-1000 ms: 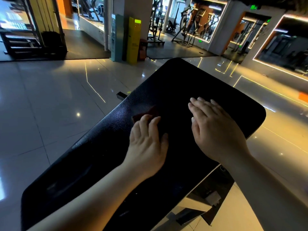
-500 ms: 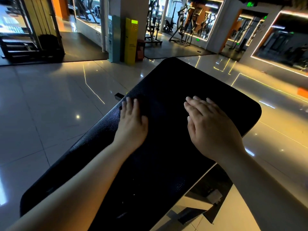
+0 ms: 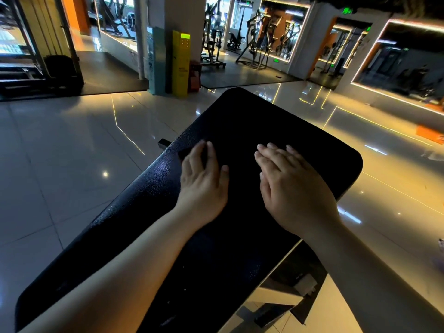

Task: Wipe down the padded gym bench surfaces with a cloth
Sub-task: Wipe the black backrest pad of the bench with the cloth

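A black padded bench (image 3: 240, 121) runs from the lower left to the upper middle of the view. My left hand (image 3: 203, 186) lies flat near the pad's left edge, pressing a dark cloth (image 3: 186, 152) of which only a small corner shows past the fingers. My right hand (image 3: 292, 188) rests flat on the pad to the right, fingers together, nothing under it that I can see. Both forearms reach in from the bottom.
Glossy tiled floor (image 3: 60, 152) surrounds the bench. The bench's metal frame (image 3: 283, 306) shows below the pad at the lower right. A pillar with a yellow stand (image 3: 180, 63) and weight machines (image 3: 259, 49) stand at the back.
My left hand slid the cloth from the pad's middle out toward the left edge, then back a little to the right. My right hand stayed in place.
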`<action>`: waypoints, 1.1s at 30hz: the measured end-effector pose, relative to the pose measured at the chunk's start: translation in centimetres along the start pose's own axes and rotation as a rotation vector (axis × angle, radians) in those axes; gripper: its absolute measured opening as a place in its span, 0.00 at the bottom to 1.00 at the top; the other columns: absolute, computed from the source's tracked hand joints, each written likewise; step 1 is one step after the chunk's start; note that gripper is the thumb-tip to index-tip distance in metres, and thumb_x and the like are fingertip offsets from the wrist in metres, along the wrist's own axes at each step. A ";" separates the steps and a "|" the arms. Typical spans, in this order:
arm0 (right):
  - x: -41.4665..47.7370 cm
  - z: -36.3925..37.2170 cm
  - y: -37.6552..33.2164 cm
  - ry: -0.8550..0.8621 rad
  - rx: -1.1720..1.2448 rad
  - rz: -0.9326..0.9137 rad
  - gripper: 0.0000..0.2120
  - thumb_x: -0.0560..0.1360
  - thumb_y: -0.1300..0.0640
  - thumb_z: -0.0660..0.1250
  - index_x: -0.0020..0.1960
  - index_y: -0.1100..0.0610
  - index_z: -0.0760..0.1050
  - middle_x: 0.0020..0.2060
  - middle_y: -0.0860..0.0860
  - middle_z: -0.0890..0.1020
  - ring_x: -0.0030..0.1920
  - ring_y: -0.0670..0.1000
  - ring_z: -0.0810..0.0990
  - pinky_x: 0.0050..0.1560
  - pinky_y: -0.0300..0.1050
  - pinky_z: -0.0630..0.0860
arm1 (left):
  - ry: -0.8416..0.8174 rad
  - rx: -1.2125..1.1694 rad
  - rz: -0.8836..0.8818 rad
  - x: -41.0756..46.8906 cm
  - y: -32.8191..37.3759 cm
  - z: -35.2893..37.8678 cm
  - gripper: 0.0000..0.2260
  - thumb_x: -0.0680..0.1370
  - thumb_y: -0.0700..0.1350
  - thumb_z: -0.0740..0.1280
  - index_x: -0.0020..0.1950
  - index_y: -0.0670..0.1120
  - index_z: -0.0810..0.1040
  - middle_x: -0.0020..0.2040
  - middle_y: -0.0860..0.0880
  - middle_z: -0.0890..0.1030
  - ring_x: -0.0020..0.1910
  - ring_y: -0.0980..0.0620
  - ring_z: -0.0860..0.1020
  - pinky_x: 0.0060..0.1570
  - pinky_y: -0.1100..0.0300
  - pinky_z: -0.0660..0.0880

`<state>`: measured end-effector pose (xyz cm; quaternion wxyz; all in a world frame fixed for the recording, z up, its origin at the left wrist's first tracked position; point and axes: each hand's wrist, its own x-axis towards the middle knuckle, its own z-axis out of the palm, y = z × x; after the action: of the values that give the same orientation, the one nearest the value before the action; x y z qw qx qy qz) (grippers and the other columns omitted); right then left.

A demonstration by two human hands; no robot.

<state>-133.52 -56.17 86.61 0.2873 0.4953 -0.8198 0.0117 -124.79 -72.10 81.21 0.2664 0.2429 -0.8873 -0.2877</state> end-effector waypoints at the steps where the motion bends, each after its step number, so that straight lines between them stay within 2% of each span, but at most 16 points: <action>1: 0.0 0.0 0.0 0.000 -0.002 0.002 0.23 0.81 0.54 0.53 0.73 0.59 0.72 0.72 0.53 0.73 0.75 0.51 0.68 0.76 0.52 0.62 | 0.010 -0.007 0.098 -0.9 0.4 0.0 0.30 0.82 0.56 0.48 0.82 0.47 0.49 0.79 0.48 0.48 0.76 0.50 0.47 0.73 0.55 0.44; 3: 0.0 0.1 0.0 -0.005 -0.011 0.001 0.23 0.81 0.54 0.53 0.73 0.59 0.71 0.72 0.53 0.73 0.75 0.51 0.68 0.76 0.52 0.62 | -0.009 -0.012 0.269 -2.1 -0.4 -0.4 0.30 0.80 0.56 0.49 0.81 0.48 0.54 0.78 0.48 0.55 0.75 0.49 0.52 0.73 0.55 0.48; 5: 0.0 0.1 0.0 -0.013 -0.016 0.000 0.23 0.81 0.54 0.53 0.73 0.59 0.71 0.73 0.53 0.73 0.75 0.50 0.68 0.76 0.51 0.61 | 0.010 0.030 0.293 -0.7 -2.2 -0.9 0.27 0.81 0.54 0.49 0.81 0.49 0.55 0.80 0.50 0.56 0.78 0.48 0.53 0.76 0.50 0.52; 8: -0.1 0.1 0.1 -0.016 -0.006 0.005 0.23 0.82 0.54 0.54 0.73 0.59 0.71 0.73 0.53 0.73 0.75 0.50 0.67 0.77 0.50 0.60 | 0.040 0.009 -0.045 2.6 -3.0 -1.2 0.26 0.84 0.47 0.52 0.82 0.46 0.48 0.82 0.48 0.46 0.80 0.50 0.44 0.79 0.51 0.44; 10: -0.1 0.0 0.0 -0.018 -0.003 0.010 0.23 0.82 0.54 0.54 0.73 0.59 0.71 0.73 0.53 0.73 0.75 0.50 0.68 0.77 0.50 0.61 | 0.050 -0.025 -0.124 3.0 -1.3 -1.0 0.28 0.84 0.44 0.54 0.82 0.44 0.47 0.82 0.46 0.44 0.80 0.49 0.42 0.78 0.55 0.41; 11: -0.1 -0.1 0.0 -0.020 -0.003 0.009 0.23 0.81 0.54 0.54 0.73 0.59 0.71 0.73 0.53 0.73 0.75 0.50 0.67 0.77 0.51 0.61 | 0.049 -0.042 -0.076 2.4 -0.3 -0.8 0.29 0.83 0.43 0.55 0.82 0.45 0.47 0.82 0.47 0.44 0.80 0.51 0.42 0.77 0.58 0.39; 13: -0.2 -0.2 -0.1 -0.026 0.002 0.008 0.23 0.81 0.54 0.54 0.74 0.59 0.71 0.73 0.53 0.73 0.75 0.50 0.67 0.77 0.51 0.61 | 0.018 -0.099 0.150 0.7 1.1 -0.7 0.31 0.79 0.41 0.55 0.81 0.48 0.50 0.81 0.53 0.45 0.80 0.56 0.42 0.73 0.65 0.36; 15: -0.2 -0.3 -0.1 -0.027 0.011 0.009 0.24 0.81 0.53 0.54 0.74 0.59 0.70 0.73 0.52 0.72 0.76 0.50 0.66 0.77 0.50 0.60 | -0.063 -0.165 0.326 0.2 0.2 -1.4 0.34 0.74 0.42 0.55 0.81 0.51 0.54 0.80 0.59 0.48 0.79 0.61 0.43 0.73 0.68 0.35; 17: -0.1 -0.3 -0.2 -0.026 0.017 0.010 0.24 0.81 0.53 0.54 0.74 0.58 0.71 0.73 0.52 0.72 0.75 0.50 0.67 0.76 0.51 0.61 | -0.120 -0.199 0.287 1.9 -1.6 -2.1 0.36 0.72 0.42 0.55 0.81 0.54 0.54 0.79 0.61 0.48 0.78 0.62 0.42 0.77 0.60 0.38; 19: 0.0 -0.4 -0.2 -0.026 0.023 0.012 0.24 0.81 0.53 0.53 0.73 0.58 0.72 0.73 0.52 0.73 0.75 0.49 0.68 0.76 0.51 0.62 | -0.095 -0.175 0.122 3.5 -2.3 -2.2 0.33 0.78 0.44 0.55 0.81 0.54 0.48 0.80 0.59 0.44 0.77 0.62 0.38 0.79 0.53 0.39; 21: 0.0 -0.4 -0.1 -0.036 0.023 0.013 0.24 0.81 0.52 0.52 0.73 0.58 0.71 0.73 0.52 0.73 0.75 0.49 0.67 0.76 0.51 0.62 | -0.046 -0.124 0.066 3.2 -0.8 -1.5 0.28 0.83 0.48 0.53 0.81 0.53 0.46 0.80 0.58 0.42 0.76 0.62 0.37 0.77 0.57 0.37; 23: -0.2 -0.4 -0.1 -0.045 0.020 0.012 0.25 0.81 0.52 0.51 0.74 0.58 0.71 0.73 0.52 0.72 0.76 0.49 0.66 0.76 0.50 0.61 | -0.010 -0.102 0.210 1.4 0.9 -0.9 0.27 0.83 0.53 0.50 0.81 0.52 0.49 0.79 0.59 0.43 0.77 0.62 0.38 0.75 0.64 0.35; 26: 0.0 -0.6 -0.2 -0.046 0.024 0.012 0.25 0.81 0.51 0.51 0.73 0.57 0.72 0.73 0.51 0.72 0.76 0.49 0.66 0.76 0.50 0.61 | -0.065 -0.070 0.423 0.1 0.0 -0.7 0.26 0.83 0.55 0.48 0.81 0.54 0.50 0.80 0.61 0.45 0.78 0.63 0.40 0.76 0.64 0.37; 27: 0.1 -0.7 -0.2 -0.041 0.032 0.012 0.25 0.81 0.51 0.51 0.73 0.57 0.72 0.73 0.51 0.72 0.75 0.48 0.66 0.76 0.50 0.61 | -0.060 -0.074 0.394 0.9 -0.7 -0.9 0.25 0.84 0.54 0.49 0.81 0.55 0.49 0.80 0.61 0.44 0.78 0.63 0.40 0.76 0.62 0.38; 31: 0.1 -0.7 0.4 -0.026 0.116 -0.013 0.21 0.81 0.53 0.56 0.71 0.56 0.74 0.72 0.50 0.74 0.74 0.47 0.68 0.77 0.47 0.60 | -0.003 -0.101 0.061 3.6 -0.8 -1.0 0.26 0.85 0.50 0.52 0.81 0.51 0.45 0.81 0.53 0.41 0.78 0.57 0.36 0.78 0.56 0.38; 33: 0.6 -1.2 1.8 -0.013 0.201 0.004 0.18 0.80 0.57 0.62 0.69 0.57 0.77 0.70 0.50 0.76 0.72 0.48 0.71 0.75 0.45 0.61 | -0.036 -0.092 0.136 2.3 1.0 -0.8 0.27 0.85 0.49 0.53 0.81 0.51 0.44 0.81 0.54 0.40 0.78 0.57 0.35 0.77 0.57 0.36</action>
<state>-134.61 -55.38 88.38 0.2309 0.5200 -0.8173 0.0913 -126.32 -73.04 83.17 0.2802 0.1644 -0.8922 -0.3137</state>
